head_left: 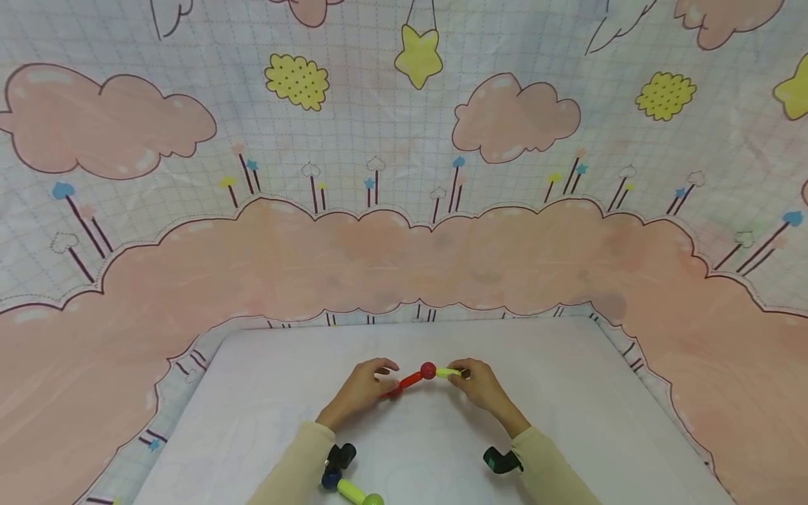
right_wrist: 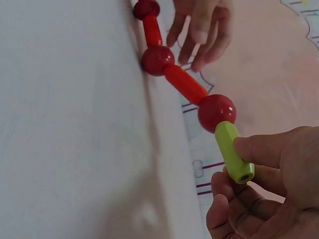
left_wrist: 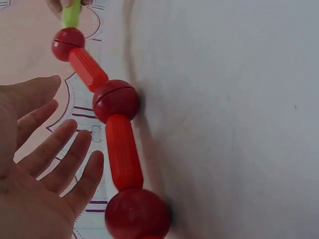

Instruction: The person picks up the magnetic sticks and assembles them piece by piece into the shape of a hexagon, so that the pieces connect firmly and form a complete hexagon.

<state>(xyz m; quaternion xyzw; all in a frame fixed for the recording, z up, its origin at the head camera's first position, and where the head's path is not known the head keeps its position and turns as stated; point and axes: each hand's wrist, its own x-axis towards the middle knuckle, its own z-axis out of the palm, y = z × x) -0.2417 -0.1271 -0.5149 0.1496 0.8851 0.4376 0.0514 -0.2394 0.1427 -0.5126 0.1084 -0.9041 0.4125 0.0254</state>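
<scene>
My right hand (head_left: 482, 386) pinches a yellow-green rod (right_wrist: 230, 147) between thumb and fingers. That rod joins a red ball (head_left: 428, 370), from which a chain of red rods (left_wrist: 123, 152) and red balls (left_wrist: 116, 101) runs toward the left. The pieces look like a ball-and-stick building toy. In the right wrist view the rod's free end shows a dark hole. My left hand (head_left: 362, 386) is beside the chain's left part, fingers spread and apart from it in the left wrist view. From the head, this hand hides the chain's left end.
A blue ball (head_left: 331, 479), another yellow-green rod (head_left: 349, 490) and a green ball (head_left: 374, 499) lie joined near the left forearm. A white table (head_left: 416, 442) lies beneath the hands. Behind it hangs a patterned cloth (head_left: 404, 259). Dark devices (head_left: 501, 461) sit at the wrists.
</scene>
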